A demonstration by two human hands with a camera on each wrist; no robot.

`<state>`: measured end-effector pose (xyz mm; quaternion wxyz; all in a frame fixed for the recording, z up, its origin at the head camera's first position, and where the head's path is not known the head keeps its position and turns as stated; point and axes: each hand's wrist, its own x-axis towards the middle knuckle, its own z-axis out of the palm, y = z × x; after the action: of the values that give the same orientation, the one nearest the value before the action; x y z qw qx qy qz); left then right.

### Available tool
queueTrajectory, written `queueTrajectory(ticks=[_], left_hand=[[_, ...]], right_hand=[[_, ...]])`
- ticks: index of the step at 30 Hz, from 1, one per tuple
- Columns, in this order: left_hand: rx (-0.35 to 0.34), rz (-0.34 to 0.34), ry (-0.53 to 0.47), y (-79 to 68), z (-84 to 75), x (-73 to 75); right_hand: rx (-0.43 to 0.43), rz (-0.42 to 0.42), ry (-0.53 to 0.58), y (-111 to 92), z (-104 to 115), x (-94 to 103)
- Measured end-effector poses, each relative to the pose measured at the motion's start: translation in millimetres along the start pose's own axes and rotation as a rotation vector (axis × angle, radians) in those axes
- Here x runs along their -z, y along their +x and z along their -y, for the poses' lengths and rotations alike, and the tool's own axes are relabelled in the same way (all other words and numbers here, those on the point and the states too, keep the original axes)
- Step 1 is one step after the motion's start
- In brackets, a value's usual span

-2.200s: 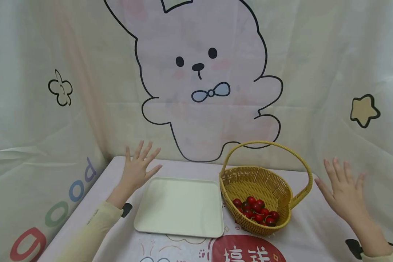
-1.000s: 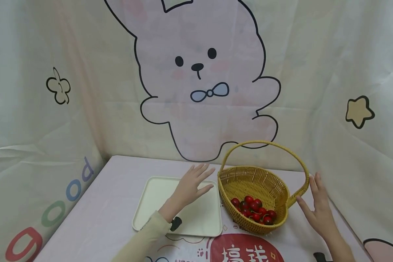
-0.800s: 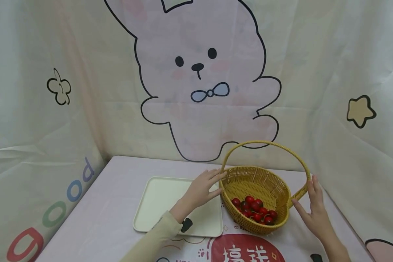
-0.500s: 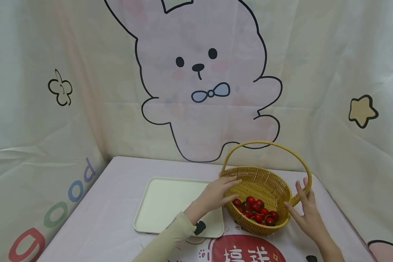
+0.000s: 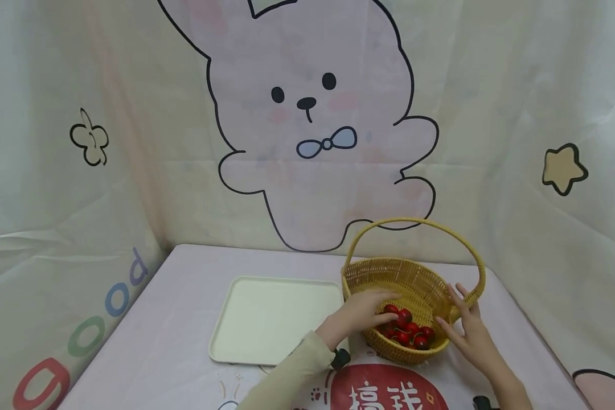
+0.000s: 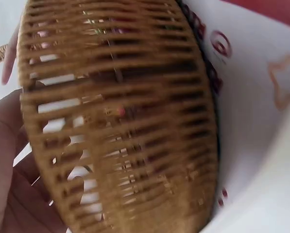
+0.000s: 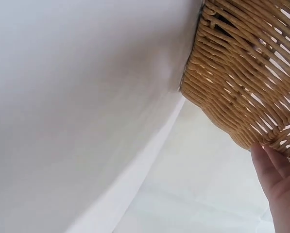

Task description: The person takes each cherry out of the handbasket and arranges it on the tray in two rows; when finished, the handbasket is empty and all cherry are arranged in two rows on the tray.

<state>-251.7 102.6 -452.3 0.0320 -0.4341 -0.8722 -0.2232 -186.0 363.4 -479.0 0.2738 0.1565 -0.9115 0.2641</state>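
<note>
A yellow-brown woven basket [image 5: 384, 266] with a tall arched handle stands on the table and holds several dark red cherries [image 5: 412, 329]. My left hand [image 5: 356, 313] reaches over its left rim, fingers extended, the thumb overlapping the cherries in the head view. In the left wrist view, that hand [image 6: 6, 155] shows past the woven wall [image 6: 135, 145], partly hidden by it. At the right rim, beside the handle's base, my right hand [image 5: 474, 336] has its fingers spread. The right wrist view shows fingers [image 7: 266, 170] touching the basket weave [image 7: 247, 77].
A cream rectangular tray [image 5: 266, 319] lies left of the basket, with my left sleeve [image 5: 292, 376] across its front corner. A printed cloth [image 5: 184, 319] covers the table. Fabric walls [image 5: 307, 188] with cartoon drawings rise behind and at both sides.
My left hand has moved right, from beside the tray across it and into the basket. The right hand has come in from the right to the basket's rim. Basket and tray stay put.
</note>
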Motion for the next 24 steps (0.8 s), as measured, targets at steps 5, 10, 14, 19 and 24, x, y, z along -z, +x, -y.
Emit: queueTrajectory(ticks=[5,10,14,19,24], left_hand=[[0.000,0.041,-0.060,12.2,-12.2,-8.6],[0.009,0.063,-0.119,25.5,-22.2,-17.9],[0.024,0.092,-0.181,36.3,-27.0,-26.5],[0.074,0.153,-0.274,46.9,-27.7,-34.2],[0.075,0.200,-0.338,54.2,-25.2,-39.1]], right_hand=[[0.015,-0.007,-0.016,1.2,-0.6,-2.9],[0.024,-0.015,-0.013,1.9,-1.9,-1.5],[0.029,-0.024,-0.019,1.2,-2.3,-1.1],[0.013,-0.022,-0.003,-0.8,-0.7,-1.8],[0.017,-0.027,0.027,-1.6,-0.2,-3.5]])
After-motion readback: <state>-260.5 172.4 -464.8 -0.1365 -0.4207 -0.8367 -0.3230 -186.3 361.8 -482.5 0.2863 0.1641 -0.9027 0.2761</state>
